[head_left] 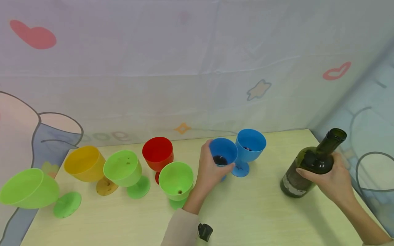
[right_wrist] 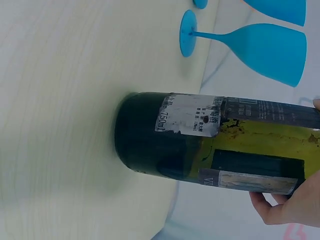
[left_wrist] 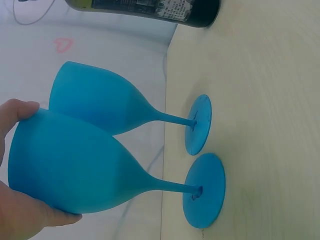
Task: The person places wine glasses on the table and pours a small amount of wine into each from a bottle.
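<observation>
Head view only: dark liquid (head_left: 220, 160) in held blue goblet (head_left: 223, 152).

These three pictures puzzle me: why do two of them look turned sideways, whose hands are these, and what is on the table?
No machine here: a person wears three cameras. The big picture comes from one on the head, looking down at a pale wooden table. The two sideways pictures come from cameras on the wrists, so everything looks tipped over.

The left hand has its fingers curled round the nearer blue goblet, which has dark liquid in it. A second blue goblet stands right beside it. The right hand grips a dark green bottle, open at the top and leaning a little.

Further left stand a red goblet, three green goblets and a yellow goblet.
</observation>
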Demonstrator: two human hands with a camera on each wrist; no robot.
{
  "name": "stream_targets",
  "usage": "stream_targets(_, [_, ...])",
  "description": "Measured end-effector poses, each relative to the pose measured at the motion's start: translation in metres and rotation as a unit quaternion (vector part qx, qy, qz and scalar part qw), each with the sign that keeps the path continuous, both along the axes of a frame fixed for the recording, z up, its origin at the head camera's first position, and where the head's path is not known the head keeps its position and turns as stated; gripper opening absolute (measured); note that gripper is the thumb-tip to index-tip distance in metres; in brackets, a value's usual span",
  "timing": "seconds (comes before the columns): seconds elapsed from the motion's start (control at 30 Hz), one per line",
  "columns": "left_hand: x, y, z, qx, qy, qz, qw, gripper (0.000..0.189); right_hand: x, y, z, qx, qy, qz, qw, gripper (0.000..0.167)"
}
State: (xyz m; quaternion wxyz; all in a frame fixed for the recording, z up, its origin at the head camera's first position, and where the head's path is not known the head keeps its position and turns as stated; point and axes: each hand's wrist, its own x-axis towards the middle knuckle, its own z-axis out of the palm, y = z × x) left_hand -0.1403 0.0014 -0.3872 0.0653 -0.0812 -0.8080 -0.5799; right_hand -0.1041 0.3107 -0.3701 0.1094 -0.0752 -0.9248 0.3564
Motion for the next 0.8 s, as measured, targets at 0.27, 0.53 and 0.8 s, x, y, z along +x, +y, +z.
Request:
stream_targets(0.27, [-0.006,0.002,-0.002,-0.005,0.007,0.023,0.9997,0.083,0.002,0.004,0.000,-0.008,-0.017,0.002,0.9998,0.085])
stream_targets(0.53, [-0.009,0.004,-0.003,-0.006,0.005,0.050,0.9987,0.083,0.002,0.010,-0.002,-0.016,-0.028,0.002,0.9995,0.084])
stream_targets(0.8, [-0.012,0.005,-0.006,-0.004,0.004,0.075,0.9972,0.083,0.001,0.013,-0.002,-0.010,-0.026,0.003,0.9996,0.081])
